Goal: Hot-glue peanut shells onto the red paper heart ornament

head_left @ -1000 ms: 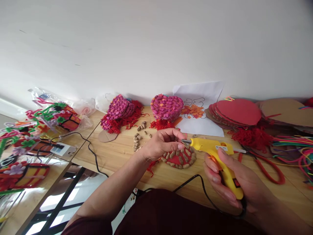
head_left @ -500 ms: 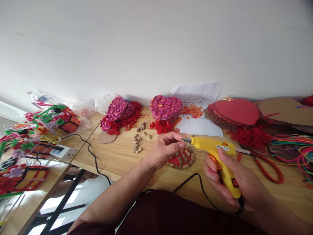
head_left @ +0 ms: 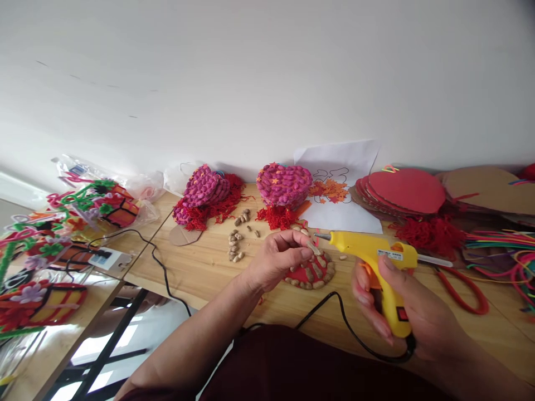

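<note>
My right hand (head_left: 401, 301) grips a yellow hot glue gun (head_left: 368, 245) by its handle, fingers by the orange trigger. A clear glue stick (head_left: 434, 260) pokes out of its back, and its metal nozzle points left. Between thumb and fingertips of my left hand (head_left: 284, 256), a peanut (head_left: 313, 249) is pinched, a small gap from the nozzle. Below lies a red heart-shaped piece (head_left: 297, 273) with peanuts along its edge and across its middle, partly covered by my left hand. Loose peanuts (head_left: 234, 245) lie on the table to the left.
Pink peanut-covered hearts (head_left: 284, 186) with red yarn stand by the wall. A drawing on white paper (head_left: 355, 217) carries orange leaf cutouts. Red hearts (head_left: 405, 189), scissors with red handles (head_left: 463, 295) and coloured cords are at right. A black cable (head_left: 167, 278) runs from a white power strip (head_left: 109, 259).
The glue gun has drawn back to the right, so its nozzle is now apart from the peanut. My left hand still holds the peanut in nearly the same place.
</note>
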Motion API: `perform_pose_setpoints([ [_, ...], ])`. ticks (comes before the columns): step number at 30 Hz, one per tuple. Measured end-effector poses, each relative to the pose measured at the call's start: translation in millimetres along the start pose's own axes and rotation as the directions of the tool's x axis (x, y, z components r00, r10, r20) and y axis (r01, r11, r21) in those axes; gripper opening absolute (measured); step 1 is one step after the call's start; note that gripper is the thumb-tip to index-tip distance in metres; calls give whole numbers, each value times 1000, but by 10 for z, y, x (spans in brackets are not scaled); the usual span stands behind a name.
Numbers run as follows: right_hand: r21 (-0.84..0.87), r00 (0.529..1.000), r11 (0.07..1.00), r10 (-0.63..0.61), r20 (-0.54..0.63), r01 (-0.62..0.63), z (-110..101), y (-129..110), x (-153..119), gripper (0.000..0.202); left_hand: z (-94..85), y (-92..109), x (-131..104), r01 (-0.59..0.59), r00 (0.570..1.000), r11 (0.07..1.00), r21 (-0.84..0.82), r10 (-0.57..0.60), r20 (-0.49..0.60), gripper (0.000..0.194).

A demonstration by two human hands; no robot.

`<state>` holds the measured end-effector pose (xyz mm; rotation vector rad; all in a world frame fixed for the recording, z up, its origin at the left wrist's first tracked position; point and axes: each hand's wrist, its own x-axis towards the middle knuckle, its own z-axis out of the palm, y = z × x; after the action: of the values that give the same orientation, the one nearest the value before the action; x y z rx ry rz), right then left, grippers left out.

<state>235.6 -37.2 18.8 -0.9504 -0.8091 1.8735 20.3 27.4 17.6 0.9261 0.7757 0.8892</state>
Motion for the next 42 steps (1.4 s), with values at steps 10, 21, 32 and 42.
perform_pose_setpoints([
  [10, -215, 987, 976, -62, -150, 29, 52, -40, 64, 26, -196, 318, -230, -221, 974, 728, 649, 192, 116, 16],
  [21, -151, 998, 988, -31, -53, 22, -4, -7, 109, 19, 18, 205, -194, -602, 765, 349, 719, 511, 392, 18],
  [32, -464, 965, 885, -107, -238, -16, -89, 5, 172, 22, -368, 177, -234, -455, 846, 218, 863, 409, 343, 14],
  [42, -209, 984, 975, 41, -172, -77, -87, 26, 159, 22, -491, 20, -358, -218, 958, 480, 850, 272, 92, 8],
])
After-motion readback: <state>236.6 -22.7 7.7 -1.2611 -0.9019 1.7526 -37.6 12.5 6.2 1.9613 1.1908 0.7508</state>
